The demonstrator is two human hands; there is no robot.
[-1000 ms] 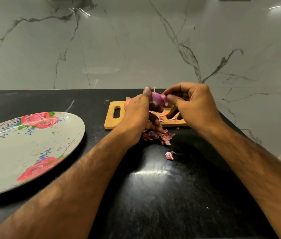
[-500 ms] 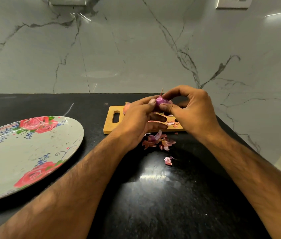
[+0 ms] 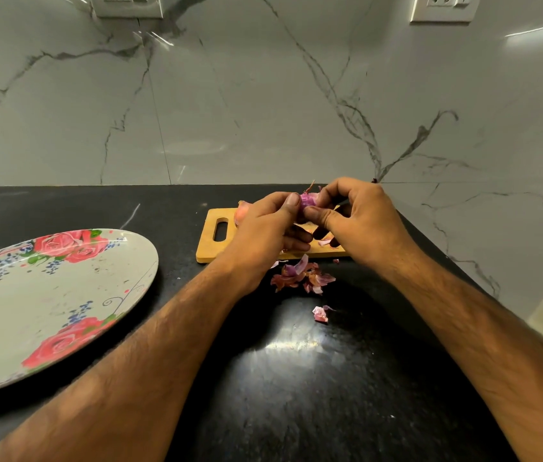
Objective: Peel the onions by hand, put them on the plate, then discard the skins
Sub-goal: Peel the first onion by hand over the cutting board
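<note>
A small purple onion is held above the wooden cutting board, mostly hidden by my fingers. My left hand grips it from the left, thumb on top. My right hand grips it from the right, thumb and forefinger pinching at its skin. A second, unpeeled onion lies on the board behind my left hand. Torn skins are heaped on the black counter just in front of the board, with one loose scrap nearer me. The floral plate sits at the left and holds nothing.
The black counter runs back to a marble wall. Its right edge cuts diagonally past my right forearm. Wall sockets sit high on the wall.
Both hands have closed in tighter round the onion, so less of it shows. The view has tilted up a little, showing the wall sockets. Skins on the counter lie as before.
</note>
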